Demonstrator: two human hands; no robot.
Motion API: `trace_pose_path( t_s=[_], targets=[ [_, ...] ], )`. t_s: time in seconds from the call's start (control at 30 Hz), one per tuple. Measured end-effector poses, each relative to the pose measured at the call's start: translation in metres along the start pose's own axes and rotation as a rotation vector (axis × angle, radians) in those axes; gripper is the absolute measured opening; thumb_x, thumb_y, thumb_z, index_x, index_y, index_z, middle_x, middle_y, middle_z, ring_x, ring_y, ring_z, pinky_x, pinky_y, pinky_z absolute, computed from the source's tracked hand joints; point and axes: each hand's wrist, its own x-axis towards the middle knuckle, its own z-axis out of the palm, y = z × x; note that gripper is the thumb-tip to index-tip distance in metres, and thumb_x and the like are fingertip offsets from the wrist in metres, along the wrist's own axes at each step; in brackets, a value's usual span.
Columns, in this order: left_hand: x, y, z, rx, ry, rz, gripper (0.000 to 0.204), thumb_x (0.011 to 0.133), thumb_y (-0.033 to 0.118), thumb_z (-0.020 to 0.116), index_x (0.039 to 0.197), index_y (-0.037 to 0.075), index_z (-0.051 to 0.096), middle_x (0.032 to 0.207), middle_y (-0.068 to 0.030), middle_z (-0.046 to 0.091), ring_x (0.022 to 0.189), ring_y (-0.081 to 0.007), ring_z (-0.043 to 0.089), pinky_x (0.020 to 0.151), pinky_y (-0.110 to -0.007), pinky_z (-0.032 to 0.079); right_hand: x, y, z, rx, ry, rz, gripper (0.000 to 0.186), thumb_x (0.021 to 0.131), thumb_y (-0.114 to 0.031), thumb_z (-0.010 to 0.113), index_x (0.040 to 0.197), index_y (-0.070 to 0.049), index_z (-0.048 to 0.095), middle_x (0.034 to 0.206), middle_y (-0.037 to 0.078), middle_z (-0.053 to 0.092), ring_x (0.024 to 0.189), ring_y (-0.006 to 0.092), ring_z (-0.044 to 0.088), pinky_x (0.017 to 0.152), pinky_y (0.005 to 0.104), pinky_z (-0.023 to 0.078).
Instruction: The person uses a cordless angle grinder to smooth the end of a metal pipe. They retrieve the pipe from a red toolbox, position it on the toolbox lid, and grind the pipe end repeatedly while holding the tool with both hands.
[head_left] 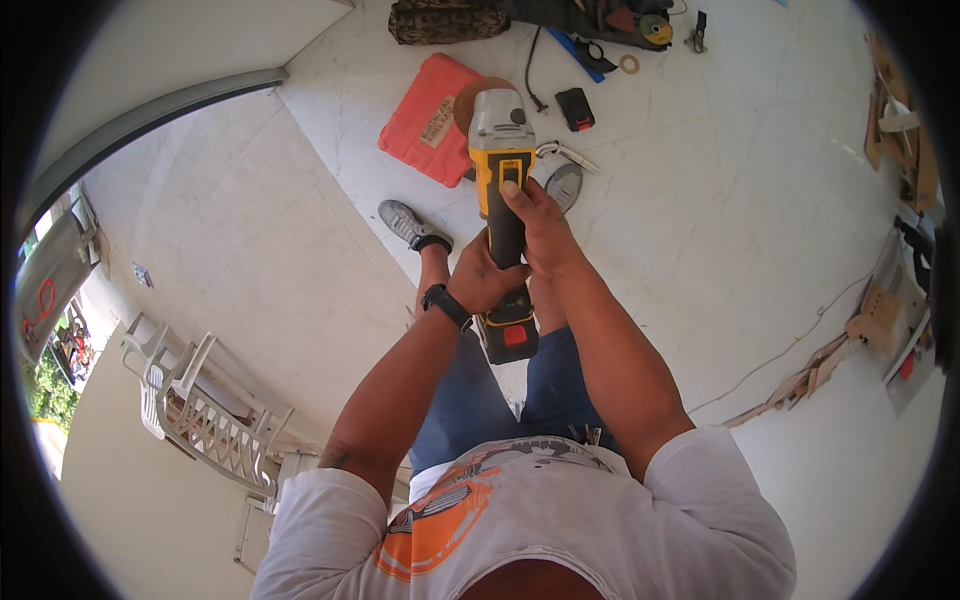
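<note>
Held out in front of my body is a yellow, black and grey cordless angle grinder (503, 135), its head pointing away from me. A brownish disc (467, 105) shows at the left of that head. My right hand (545, 228) is closed round the upper handle, with the thumb on the switch. Lower down, my left hand (485, 275), with a black watch at the wrist, is wrapped round the handle's rear. Below it sticks out the battery pack (508, 335) with a red tab. The palm-side fingers of both hands are partly hidden.
A red case (412, 125) lies on the pale floor beyond my feet. Near it are a spare black battery (575, 108), a metal-barred handle (570, 155) and a camouflage bag (445, 22). White plastic chairs (205, 410) stand at left; wood scraps (800, 380) and a cable lie at right.
</note>
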Motion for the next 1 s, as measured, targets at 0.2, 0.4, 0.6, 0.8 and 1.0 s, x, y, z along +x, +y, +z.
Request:
trace_pose_path(
  t_s=[0.2, 0.4, 0.6, 0.8, 1.0],
  targets=[
    [0.005, -0.002, -0.011, 0.067, 0.000, 0.030, 0.070, 0.072, 0.037, 0.086, 0.127, 0.002, 0.062, 0.110, -0.0135, 0.075, 0.097, -0.0245, 0.075, 0.090, -0.035, 0.058, -0.001, 0.000, 0.012, 0.017, 0.103, -0.025, 0.062, 0.101, -0.056, 0.060, 0.133, -0.004, 0.059, 0.115, 0.006, 0.066, 0.102, 0.0159, 0.063, 0.092, 0.0320, 0.051],
    [0.019, -0.003, -0.014, 0.004, -0.102, -0.002, 0.068, 0.073, 0.027, 0.090, 0.128, 0.000, 0.060, 0.113, -0.0115, 0.074, 0.102, -0.0207, 0.073, 0.091, -0.035, 0.058, -0.002, -0.006, 0.018, -0.030, 0.126, -0.110, 0.060, 0.102, -0.056, 0.060, 0.129, -0.003, 0.059, 0.109, 0.006, 0.066, 0.097, 0.0144, 0.061, 0.088, 0.0308, 0.050],
    [0.014, -0.006, -0.002, -0.105, -0.009, 0.130, 0.065, 0.073, 0.023, 0.091, 0.125, -0.001, 0.060, 0.111, -0.0102, 0.074, 0.101, -0.0177, 0.071, 0.090, -0.034, 0.058, -0.001, -0.007, 0.023, -0.206, 0.132, -0.309, 0.062, 0.102, -0.061, 0.056, 0.113, 0.000, 0.058, 0.098, 0.010, 0.065, 0.089, 0.0159, 0.059, 0.081, 0.0322, 0.049],
    [0.015, -0.005, 0.002, -0.045, 0.021, 0.215, 0.064, 0.075, 0.028, 0.089, 0.123, -0.001, 0.058, 0.106, -0.0138, 0.074, 0.096, -0.0215, 0.073, 0.086, -0.037, 0.058, -0.003, -0.015, 0.022, -0.212, 0.176, -0.218, 0.063, 0.102, -0.063, 0.053, 0.114, -0.001, 0.060, 0.097, 0.009, 0.066, 0.088, 0.0162, 0.060, 0.081, 0.0322, 0.050],
    [0.021, -0.010, 0.004, -0.059, 0.012, 0.228, 0.065, 0.074, 0.031, 0.089, 0.122, -0.001, 0.058, 0.106, -0.0150, 0.075, 0.097, -0.0232, 0.074, 0.085, -0.037, 0.058, -0.006, -0.025, 0.024, -0.233, 0.199, -0.228, 0.067, 0.102, -0.064, 0.053, 0.111, 0.002, 0.059, 0.095, 0.011, 0.064, 0.087, 0.0170, 0.058, 0.081, 0.0323, 0.049]
  ],
)
